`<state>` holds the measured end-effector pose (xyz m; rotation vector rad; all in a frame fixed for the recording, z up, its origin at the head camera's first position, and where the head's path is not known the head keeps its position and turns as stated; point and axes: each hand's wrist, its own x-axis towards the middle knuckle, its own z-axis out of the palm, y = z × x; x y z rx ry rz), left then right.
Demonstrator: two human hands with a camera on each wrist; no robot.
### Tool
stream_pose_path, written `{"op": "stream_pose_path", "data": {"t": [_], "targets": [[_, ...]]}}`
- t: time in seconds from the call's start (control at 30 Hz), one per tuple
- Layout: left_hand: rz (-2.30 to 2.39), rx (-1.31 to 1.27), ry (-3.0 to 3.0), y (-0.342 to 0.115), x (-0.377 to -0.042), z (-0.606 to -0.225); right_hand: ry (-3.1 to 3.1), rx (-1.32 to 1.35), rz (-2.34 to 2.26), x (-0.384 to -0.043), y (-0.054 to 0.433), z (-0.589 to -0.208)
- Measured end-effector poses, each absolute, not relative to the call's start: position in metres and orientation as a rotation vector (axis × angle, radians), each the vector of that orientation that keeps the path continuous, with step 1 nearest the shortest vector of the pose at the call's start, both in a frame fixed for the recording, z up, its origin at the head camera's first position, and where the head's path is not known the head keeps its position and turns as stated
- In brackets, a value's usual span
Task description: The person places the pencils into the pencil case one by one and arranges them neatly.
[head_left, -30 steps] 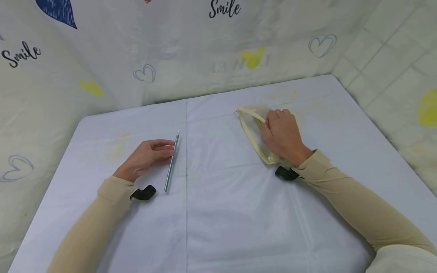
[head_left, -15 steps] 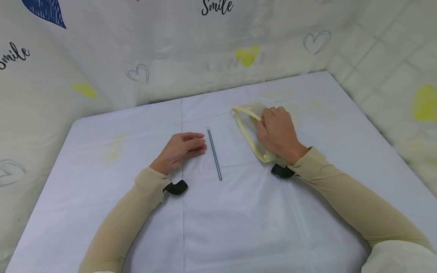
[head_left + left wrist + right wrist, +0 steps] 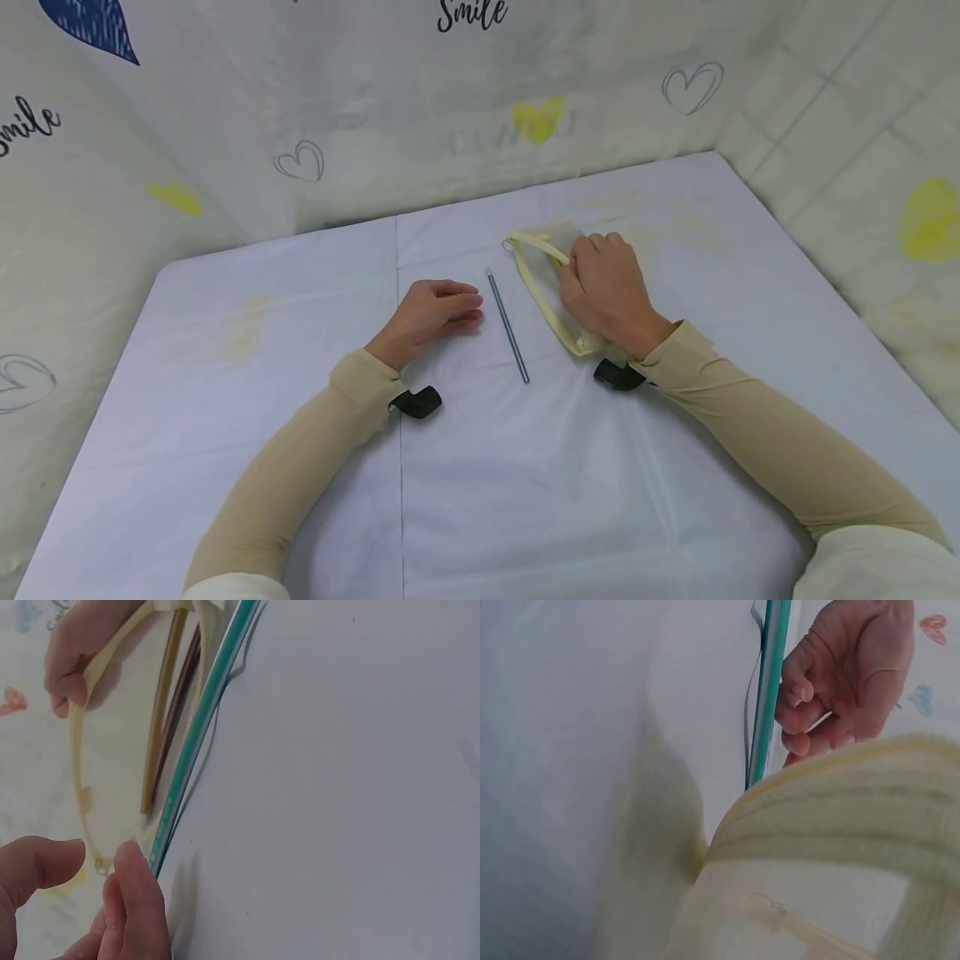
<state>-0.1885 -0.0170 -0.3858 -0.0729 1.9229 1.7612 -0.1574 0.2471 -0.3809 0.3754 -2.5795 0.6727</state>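
A teal-green pencil (image 3: 508, 325) lies on the white table, slanting between my two hands. Just left of it my left hand (image 3: 431, 321) has its fingers loosely bent, with a narrow gap to the pencil. The left wrist view shows thumb and fingertips apart, the pencil (image 3: 199, 731) running past the fingertips. My right hand (image 3: 611, 292) grips the edge of a pale yellow see-through zip pouch (image 3: 543, 304) and holds its mouth wide. Inside the pouch are a gold pencil (image 3: 161, 712) and a brown pencil (image 3: 180, 709). Its cloth (image 3: 832, 817) fills much of the right wrist view.
A seam (image 3: 399, 467) runs down the white tablecloth (image 3: 562, 500). Behind and at the sides hangs a pale curtain (image 3: 390, 117) with printed hearts and lettering. A dark wrist mount (image 3: 418, 402) sticks out under the left cuff, another dark mount (image 3: 618, 375) under the right.
The pencil has shifted right toward the pouch and turned to slant the other way. My left hand has followed it rightward; its fingertips now stand apart from it. The right hand stays on the pouch.
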Motion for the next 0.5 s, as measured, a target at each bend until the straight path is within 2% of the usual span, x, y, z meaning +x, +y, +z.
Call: {"op": "stream_pose_path", "data": {"t": [0.5], "targets": [[1.426,-0.072,2.217,0.036,-0.192,-0.379,-2.603,0.355,0.639,-0.157,0.246,-0.381]]}}
